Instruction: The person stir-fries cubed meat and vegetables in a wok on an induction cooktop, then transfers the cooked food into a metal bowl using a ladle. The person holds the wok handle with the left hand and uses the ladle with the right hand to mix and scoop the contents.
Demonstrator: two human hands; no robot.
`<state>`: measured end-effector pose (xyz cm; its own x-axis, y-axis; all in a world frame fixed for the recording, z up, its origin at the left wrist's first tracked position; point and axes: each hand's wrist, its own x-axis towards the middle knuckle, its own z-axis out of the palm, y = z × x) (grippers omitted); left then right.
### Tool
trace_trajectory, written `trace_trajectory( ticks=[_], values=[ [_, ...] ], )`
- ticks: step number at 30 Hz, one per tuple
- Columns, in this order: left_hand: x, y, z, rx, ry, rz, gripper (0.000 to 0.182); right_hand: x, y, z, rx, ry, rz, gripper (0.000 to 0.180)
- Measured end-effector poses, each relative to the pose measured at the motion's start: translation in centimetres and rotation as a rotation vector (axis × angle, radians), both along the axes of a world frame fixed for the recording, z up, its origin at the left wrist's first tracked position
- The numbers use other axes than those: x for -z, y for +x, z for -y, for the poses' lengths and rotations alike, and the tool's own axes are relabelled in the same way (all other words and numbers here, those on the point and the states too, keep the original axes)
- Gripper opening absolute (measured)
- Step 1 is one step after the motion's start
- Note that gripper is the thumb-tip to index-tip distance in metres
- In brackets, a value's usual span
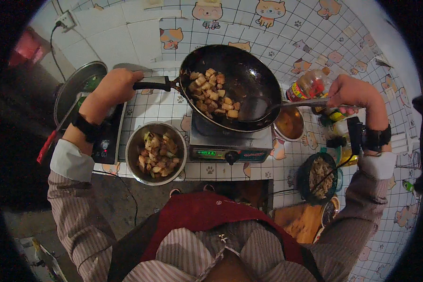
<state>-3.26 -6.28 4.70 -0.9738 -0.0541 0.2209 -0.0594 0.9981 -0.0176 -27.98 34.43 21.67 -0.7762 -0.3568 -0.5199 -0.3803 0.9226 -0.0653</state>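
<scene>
My left hand grips the black handle of a dark wok, which sits above a steel gas stove. Browned cubes of what looks like pork are heaped on the wok's left side. In my right hand is the metal handle of a cooking spatula; its broad blade rests inside the wok, to the right of the cubes. A steel bowl of browned, chopped food pieces stands in front, left of the stove.
At left a pot stands on a black induction cooker, a red-handled utensil leaning across it. A metal bowl of brownish liquid, plastic bottles and a dark basket of shredded food are at right. Below lies a wooden board.
</scene>
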Motion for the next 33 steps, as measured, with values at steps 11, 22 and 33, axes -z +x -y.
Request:
trace_trajectory(
  ticks=[11,22,33],
  values=[
    [-0.8,-0.1,-0.6,-0.012,0.019,0.041,0.025,2.5,-2.4,2.2,-0.254,-0.162,0.165,0.017],
    [-1.0,0.0,-0.9,-0.043,-0.007,0.050,0.022,1.3,-2.0,6.4,-0.287,-0.045,0.069,0.014],
    [-2.0,-0.3,-1.0,-0.037,-0.068,0.107,0.038,-1.1,1.0,11.6,-0.318,0.196,-0.077,0.013]
  ],
)
